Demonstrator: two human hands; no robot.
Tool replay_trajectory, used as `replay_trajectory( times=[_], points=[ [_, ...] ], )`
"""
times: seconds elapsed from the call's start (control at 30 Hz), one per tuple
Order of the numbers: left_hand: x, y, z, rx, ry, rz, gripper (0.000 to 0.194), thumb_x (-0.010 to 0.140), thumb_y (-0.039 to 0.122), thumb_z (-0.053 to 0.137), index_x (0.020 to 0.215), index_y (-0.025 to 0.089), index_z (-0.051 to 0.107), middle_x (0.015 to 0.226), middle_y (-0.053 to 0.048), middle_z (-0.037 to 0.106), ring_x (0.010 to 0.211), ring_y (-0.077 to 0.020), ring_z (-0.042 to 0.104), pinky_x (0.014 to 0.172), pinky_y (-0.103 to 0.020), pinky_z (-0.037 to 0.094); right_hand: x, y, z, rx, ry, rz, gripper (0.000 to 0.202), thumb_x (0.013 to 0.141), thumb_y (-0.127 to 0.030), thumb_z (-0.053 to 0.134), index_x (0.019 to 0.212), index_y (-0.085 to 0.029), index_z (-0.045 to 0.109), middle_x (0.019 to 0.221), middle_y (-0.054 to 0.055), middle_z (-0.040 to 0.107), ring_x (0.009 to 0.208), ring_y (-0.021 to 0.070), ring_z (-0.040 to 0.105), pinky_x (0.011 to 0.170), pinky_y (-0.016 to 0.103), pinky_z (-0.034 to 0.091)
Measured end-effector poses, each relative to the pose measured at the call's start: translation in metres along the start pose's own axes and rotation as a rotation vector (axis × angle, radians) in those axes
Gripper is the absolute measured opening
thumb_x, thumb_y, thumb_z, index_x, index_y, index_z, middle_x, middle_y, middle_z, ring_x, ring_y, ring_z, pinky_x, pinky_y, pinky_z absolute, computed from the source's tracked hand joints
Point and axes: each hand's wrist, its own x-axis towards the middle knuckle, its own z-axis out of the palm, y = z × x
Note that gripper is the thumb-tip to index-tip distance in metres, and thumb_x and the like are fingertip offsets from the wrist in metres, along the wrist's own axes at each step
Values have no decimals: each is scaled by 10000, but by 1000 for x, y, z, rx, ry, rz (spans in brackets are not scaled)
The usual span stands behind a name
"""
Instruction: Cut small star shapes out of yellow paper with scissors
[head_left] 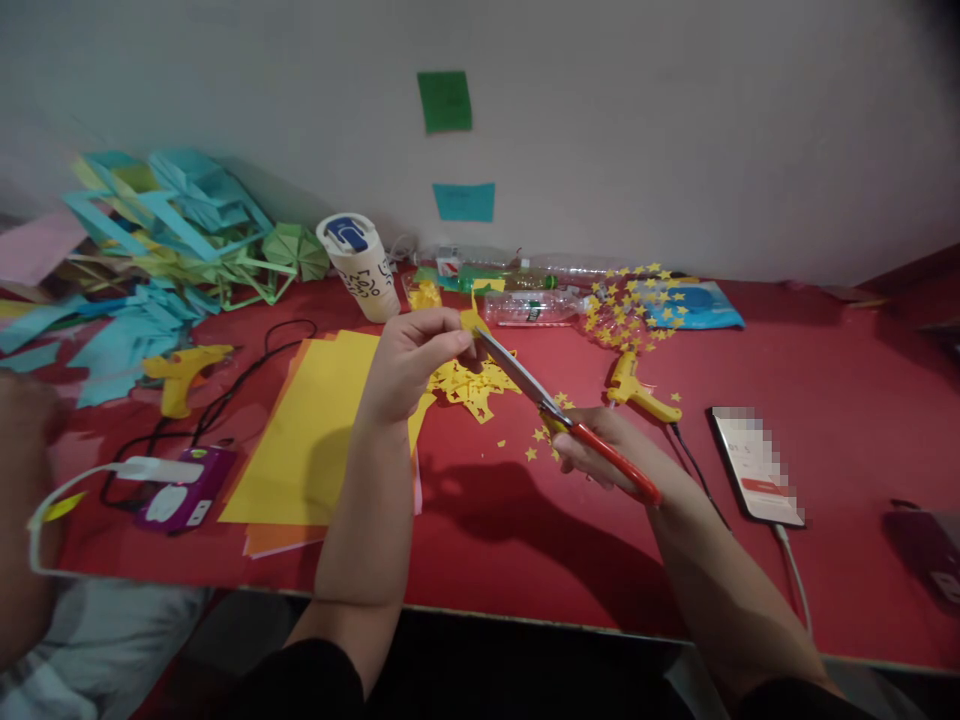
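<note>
My left hand (424, 352) pinches a small piece of yellow paper (472, 322) above the middle of the table. In my right hand (600, 440) is a pair of scissors (525, 380) with red handles, its blade tips at the yellow paper. Below and behind my hands lies a heap of yellow paper scraps (476, 385) with star shapes cut out of them. Several small yellow paper stars (532, 453) are scattered by the scissors. A stack of yellow sheets (307, 430), with orange ones beneath, lies left of my left forearm.
Yellow glue guns lie at left (180, 375) and right (641, 390). Near the wall stand a white tumbler (364, 270), plastic bottles (532, 308) and a star-covered clear object (630, 310). A phone (754, 465), a purple power strip (187, 490) and folded paper (202, 200) surround these. Another person's arm (26, 500) is far left.
</note>
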Motion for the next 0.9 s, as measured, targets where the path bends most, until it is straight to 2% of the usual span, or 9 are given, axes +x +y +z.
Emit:
replay_trajectory(
  times=[0.43,0.73,0.9],
  points=[
    [-2,1,-4,11,-24,-49,155,676,173,597,522,166,619,521,14,625,495,-91,584,514,-234,474,-2,-7,-4,-54,-13,0,458,765,-623,539,597,-223,392,520,-38,430,436,73,376,408,232,295],
    [-1,2,-4,26,-16,-54,154,677,181,600,524,165,612,525,16,612,490,-85,574,513,-232,474,-1,-3,-5,-55,-19,-9,452,782,-608,537,600,-216,405,516,-40,441,430,66,373,419,236,296],
    [-2,1,-1,17,-7,-9,173,703,203,585,538,169,622,539,11,605,490,-88,569,506,-237,490,-2,-2,-4,-30,-5,-26,437,794,-584,545,602,-213,416,517,-37,460,425,66,376,417,233,286]
  ],
)
